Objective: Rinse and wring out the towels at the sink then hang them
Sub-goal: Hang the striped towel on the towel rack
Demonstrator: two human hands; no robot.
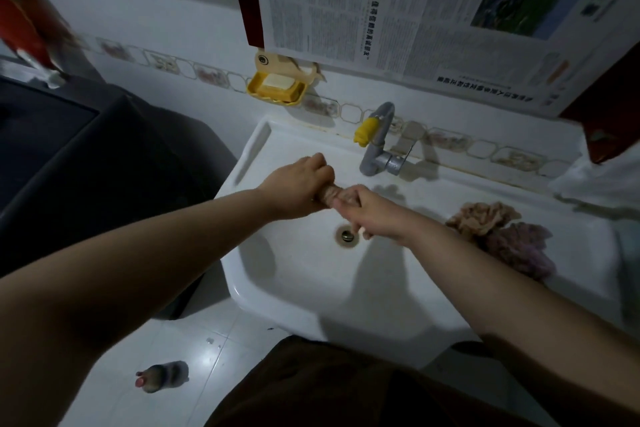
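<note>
Over the sink (298,291), both hands — left hand (298,184), right hand (372,215) — clenched around a twisted towel (330,195) (mostly hidden inside the fists)

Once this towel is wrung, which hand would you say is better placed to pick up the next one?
Probably the right hand: the two bunched towels lie on the sink rim on its side, while the left hand is across the basin.

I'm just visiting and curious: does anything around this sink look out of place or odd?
Yes. A bottle lies on its side on the floor tiles left of the sink. A newspaper hangs over the wall above the tap, where one might expect a mirror. Two wadded towels sit on the sink's right edge.
</note>
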